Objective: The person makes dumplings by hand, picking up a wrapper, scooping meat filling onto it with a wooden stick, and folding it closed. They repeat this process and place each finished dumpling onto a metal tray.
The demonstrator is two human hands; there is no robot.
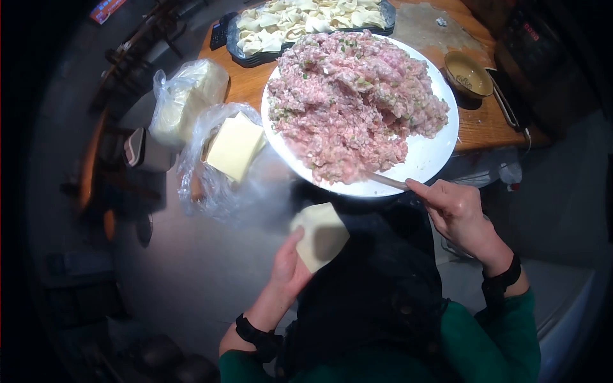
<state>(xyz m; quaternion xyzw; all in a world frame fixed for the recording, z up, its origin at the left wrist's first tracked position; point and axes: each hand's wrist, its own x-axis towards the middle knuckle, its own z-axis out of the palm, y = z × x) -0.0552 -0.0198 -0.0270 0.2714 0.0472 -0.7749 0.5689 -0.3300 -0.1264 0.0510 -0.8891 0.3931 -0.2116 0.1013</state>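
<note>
My left hand (pixel 290 263) holds a pale square wrapper (pixel 321 239) below the plate, its thumb over the left edge. Whether more than one wrapper is in it, I cannot tell. My right hand (pixel 454 210) grips a thin stick-like tool (pixel 387 181), whose far end touches the minced meat. Pink minced meat (pixel 357 96) with green bits is heaped on a large round white plate (pixel 434 150). Left of the plate, a stack of square wrappers (pixel 235 147) sits in an open clear plastic bag (pixel 191 169).
Behind the plate, a dark tray (pixel 235 51) holds many folded dumplings (pixel 306 18). A brown bowl (pixel 468 73) stands at the right on the wooden table (pixel 488 124). Another wrapped bag (pixel 185 102) lies at the left edge. Chairs and a bin are farther left.
</note>
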